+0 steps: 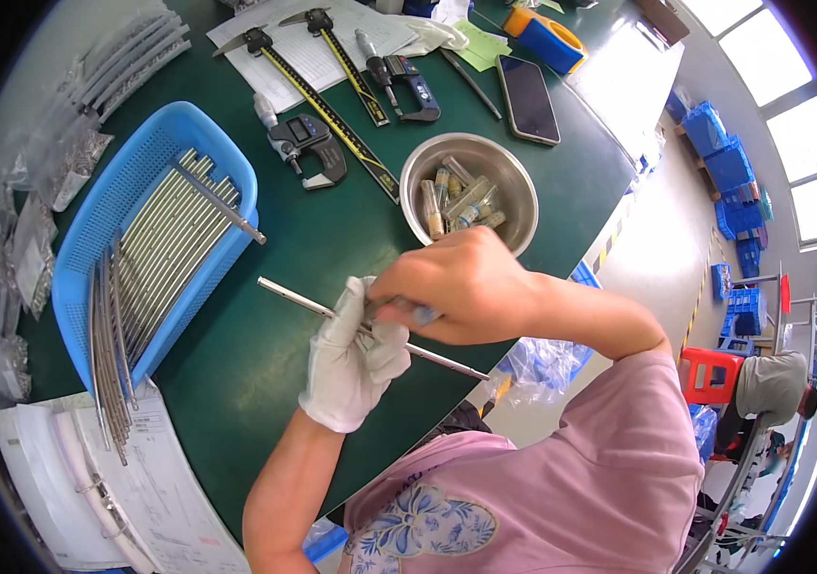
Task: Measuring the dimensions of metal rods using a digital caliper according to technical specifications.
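Observation:
A slim metal rod [294, 298] lies slantwise over the green table, gripped by my left hand [346, 368] in a white glove. Both ends of the rod stick out past the glove. My bare right hand [466, 287] is closed at the rod's middle, against the gloved fingers. From its curled fingers shows the bluish-grey end of a small cylinder [425, 315]; the rest is hidden. Just beyond that hand stands a steel bowl [527, 196] with several small clear tubes [470, 199] in it. To the left, a blue plastic basket [83, 206] holds many metal rods [164, 253].
Two digital calipers [317, 100] and two micrometers [305, 143] lie at the back on papers and table. A phone [528, 99] and a blue-yellow tape dispenser [547, 40] are farther right. Bagged parts [31, 249] line the left edge; a binder [93, 488] lies near left.

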Action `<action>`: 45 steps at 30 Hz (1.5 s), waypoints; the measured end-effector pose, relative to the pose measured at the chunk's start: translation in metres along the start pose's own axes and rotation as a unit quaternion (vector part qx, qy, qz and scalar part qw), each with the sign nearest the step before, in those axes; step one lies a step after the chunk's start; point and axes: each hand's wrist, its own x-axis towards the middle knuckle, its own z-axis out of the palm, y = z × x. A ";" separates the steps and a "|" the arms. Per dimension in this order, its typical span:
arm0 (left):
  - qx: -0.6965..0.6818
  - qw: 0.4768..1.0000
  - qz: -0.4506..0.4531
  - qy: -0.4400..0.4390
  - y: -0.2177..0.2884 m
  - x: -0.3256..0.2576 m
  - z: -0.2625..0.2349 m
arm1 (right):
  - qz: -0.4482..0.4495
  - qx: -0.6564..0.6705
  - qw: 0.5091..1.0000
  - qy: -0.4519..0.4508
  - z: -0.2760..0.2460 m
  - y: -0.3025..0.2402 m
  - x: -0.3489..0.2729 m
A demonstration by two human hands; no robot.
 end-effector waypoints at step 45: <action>0.229 0.841 0.296 0.392 0.173 -0.010 0.048 | 0.098 -0.044 0.988 0.113 -0.016 -0.023 -0.037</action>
